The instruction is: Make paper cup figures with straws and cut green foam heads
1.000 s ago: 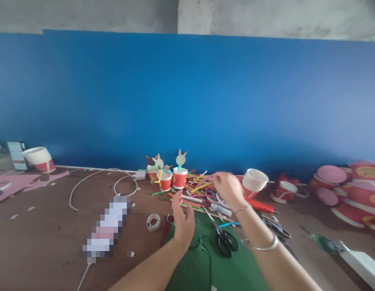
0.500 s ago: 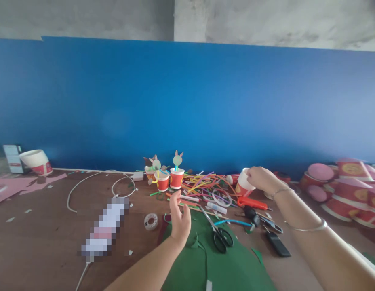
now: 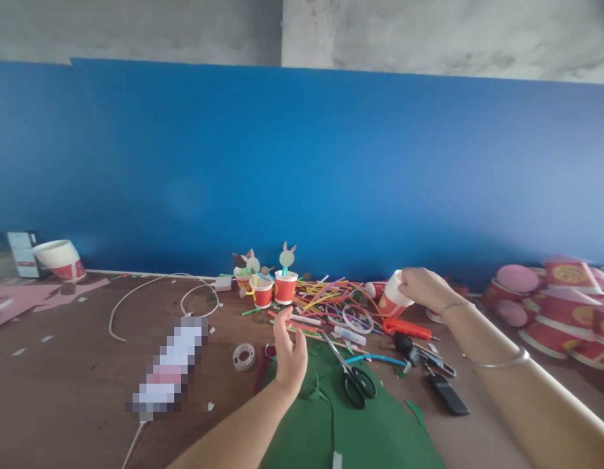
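Note:
My right hand (image 3: 420,286) is at the rim of a tilted white-and-red paper cup (image 3: 392,301), its fingers closed on the edge; the fingertips are partly hidden. My left hand (image 3: 289,355) holds nothing, fingers apart, above the edge of green paper (image 3: 375,423). Scissors with black handles (image 3: 356,381) lie on that paper, right of my left hand. Behind it stand red paper cups (image 3: 285,288), one with a rabbit-head cutout (image 3: 287,258) rising from it. Coloured pipe cleaners (image 3: 326,294) are heaped between the cups and my right hand.
A tape roll (image 3: 244,357), a glue stick (image 3: 349,335), an orange-red tool (image 3: 407,327) and black keys (image 3: 447,393) lie about. Red cups with pink paper (image 3: 563,319) crowd the right. At left are a pixelated object (image 3: 172,365), a white cable (image 3: 117,306) and pink paper (image 3: 19,303).
The view has shifted very slightly. My right hand is still at the paper cup's rim, and my left hand has kept its place and open shape.

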`<state>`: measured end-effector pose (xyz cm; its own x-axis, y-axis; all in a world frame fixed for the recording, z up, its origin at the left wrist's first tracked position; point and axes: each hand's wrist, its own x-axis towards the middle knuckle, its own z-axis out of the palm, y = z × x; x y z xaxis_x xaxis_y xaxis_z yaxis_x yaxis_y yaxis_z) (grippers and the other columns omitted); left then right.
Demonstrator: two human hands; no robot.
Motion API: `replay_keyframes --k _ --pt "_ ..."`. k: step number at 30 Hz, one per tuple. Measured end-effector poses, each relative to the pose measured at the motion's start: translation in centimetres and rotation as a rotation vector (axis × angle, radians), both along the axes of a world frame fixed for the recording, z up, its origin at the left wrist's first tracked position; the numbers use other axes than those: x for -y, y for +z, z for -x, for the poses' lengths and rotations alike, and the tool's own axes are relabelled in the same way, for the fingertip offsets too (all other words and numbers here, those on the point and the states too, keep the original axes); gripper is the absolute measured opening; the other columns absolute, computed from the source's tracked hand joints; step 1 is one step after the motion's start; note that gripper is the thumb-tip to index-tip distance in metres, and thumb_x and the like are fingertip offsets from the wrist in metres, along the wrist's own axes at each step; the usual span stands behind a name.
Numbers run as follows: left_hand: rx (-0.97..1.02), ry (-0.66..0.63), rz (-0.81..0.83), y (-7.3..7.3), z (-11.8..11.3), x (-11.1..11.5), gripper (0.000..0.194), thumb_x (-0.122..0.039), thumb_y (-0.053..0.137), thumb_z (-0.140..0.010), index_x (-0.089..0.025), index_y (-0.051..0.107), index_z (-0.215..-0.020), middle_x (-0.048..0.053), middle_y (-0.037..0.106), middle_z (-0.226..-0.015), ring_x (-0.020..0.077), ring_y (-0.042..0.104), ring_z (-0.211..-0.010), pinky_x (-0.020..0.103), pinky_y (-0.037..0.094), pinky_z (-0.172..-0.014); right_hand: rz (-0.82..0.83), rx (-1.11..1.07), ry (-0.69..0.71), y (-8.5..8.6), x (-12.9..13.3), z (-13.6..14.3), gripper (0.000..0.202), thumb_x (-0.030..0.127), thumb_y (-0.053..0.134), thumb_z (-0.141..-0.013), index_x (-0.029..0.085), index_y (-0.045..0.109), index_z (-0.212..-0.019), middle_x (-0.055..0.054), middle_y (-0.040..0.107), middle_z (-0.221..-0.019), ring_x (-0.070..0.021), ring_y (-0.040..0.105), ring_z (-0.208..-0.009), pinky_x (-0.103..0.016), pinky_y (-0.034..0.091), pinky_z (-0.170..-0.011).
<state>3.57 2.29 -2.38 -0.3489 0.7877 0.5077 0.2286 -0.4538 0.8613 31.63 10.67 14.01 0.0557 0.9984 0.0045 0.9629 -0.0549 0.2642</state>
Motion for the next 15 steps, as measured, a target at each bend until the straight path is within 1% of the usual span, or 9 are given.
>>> replay_keyframes --k 2,4,7,9,11,13,15 --pt "0.002 0.003 0.007 -0.1 0.0 -0.1 0.038 -0.012 0.044 -0.082 -0.020 0.045 -0.119 0.012 0.051 -0.119 0.0222 0.051 -0.110 0.041 0.041 -0.094 -0.007 -0.020 -0.029 -0.1 0.4 0.0 0.026 0.013 0.049 -0.072 0.015 0.069 -0.088 -0.015 0.069 -0.090 -0.0247 0.066 -0.079 -0.026 0.034 -0.056" --pt "-0.003 0.003 0.009 -0.2 0.0 -0.1 0.038 -0.012 0.044 -0.082 -0.020 0.044 -0.119 0.012 0.051 -0.120 0.0224 0.051 -0.111 0.042 0.040 -0.094 -0.004 -0.053 -0.023 -0.2 0.6 0.0 0.031 0.009 0.049 -0.069 0.020 0.067 -0.092 -0.012 0.070 -0.090 -0.0232 0.066 -0.078 -0.025 0.034 -0.056" --pt "-0.018 -0.002 -0.004 -0.3 0.1 -0.1 0.038 -0.013 0.043 -0.083 -0.020 0.043 -0.120 0.013 0.050 -0.120 0.0227 0.050 -0.111 0.043 0.040 -0.094 -0.011 -0.087 0.008 -0.2 0.4 -0.3 0.035 0.004 0.047 -0.067 0.020 0.068 -0.090 -0.009 0.070 -0.087 -0.0204 0.066 -0.080 -0.024 0.035 -0.059" --pt "-0.027 -0.005 -0.013 -0.3 0.1 -0.1 0.037 -0.012 0.043 -0.083 -0.019 0.043 -0.120 0.013 0.051 -0.120 0.0226 0.050 -0.111 0.042 0.041 -0.094 -0.030 -0.082 0.007 -0.1 0.2 -0.5 0.030 0.005 0.046 -0.069 0.017 0.069 -0.085 -0.011 0.070 -0.086 -0.0208 0.065 -0.080 -0.025 0.035 -0.061" --pt "-0.031 -0.004 -0.016 -0.2 0.1 -0.1 0.037 -0.012 0.043 -0.083 -0.019 0.044 -0.119 0.013 0.051 -0.119 0.0225 0.051 -0.110 0.042 0.041 -0.093 -0.065 -0.085 -0.003 0.2 0.1 -0.6 0.026 0.010 0.045 -0.074 0.015 0.069 -0.083 -0.012 0.069 -0.084 -0.0218 0.065 -0.079 -0.026 0.035 -0.060" --pt "-0.030 -0.005 -0.012 -0.2 0.1 -0.1 0.037 -0.011 0.043 -0.083 -0.019 0.045 -0.119 0.013 0.051 -0.119 0.0225 0.051 -0.109 0.042 0.041 -0.093 -0.139 -0.101 -0.007 0.7 0.4 -0.5 0.025 0.015 0.043 -0.079 0.016 0.068 -0.082 -0.012 0.068 -0.085 -0.0224 0.064 -0.078 -0.027 0.035 -0.060" --pt "-0.031 -0.008 -0.013 -0.1 0.1 -0.1 0.036 -0.012 0.043 -0.083 -0.019 0.045 -0.119 0.012 0.052 -0.118 0.0224 0.052 -0.109 0.042 0.041 -0.094 -0.255 -0.124 -0.005 1.4 1.2 -0.2 0.024 0.019 0.043 -0.081 0.016 0.066 -0.080 -0.012 0.066 -0.087 -0.0233 0.062 -0.079 -0.028 0.036 -0.061"
